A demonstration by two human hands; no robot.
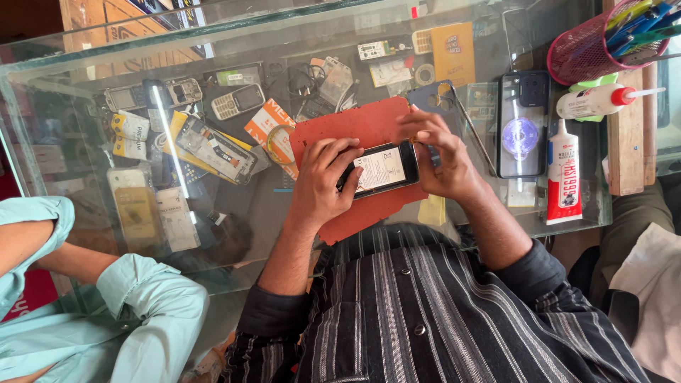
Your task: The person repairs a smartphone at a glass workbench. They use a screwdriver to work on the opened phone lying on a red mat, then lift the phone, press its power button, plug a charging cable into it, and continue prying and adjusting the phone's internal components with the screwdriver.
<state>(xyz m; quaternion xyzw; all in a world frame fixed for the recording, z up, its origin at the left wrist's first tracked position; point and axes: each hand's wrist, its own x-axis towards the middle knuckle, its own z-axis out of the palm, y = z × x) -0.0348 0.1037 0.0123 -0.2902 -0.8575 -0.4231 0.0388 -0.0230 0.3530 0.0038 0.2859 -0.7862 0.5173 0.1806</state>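
At the far left we see another person's pale green sleeve (135, 298) beside the glass desk (85, 71), with old phones and parts (213, 145) lying under the glass. Toward the middle, our left hand (323, 181) is clenched around the near end of an opened phone (381, 169), thumb resting on its white inner panel. The phone lies on a red mat (340, 128). Our right hand (433, 152) pinches the phone's other end; something small may sit between the fingertips, but we cannot tell. Further right lie a dark phone (523, 124), a tube of glue (564, 174), a white bottle (592, 103) and a pink pen basket (578, 50).
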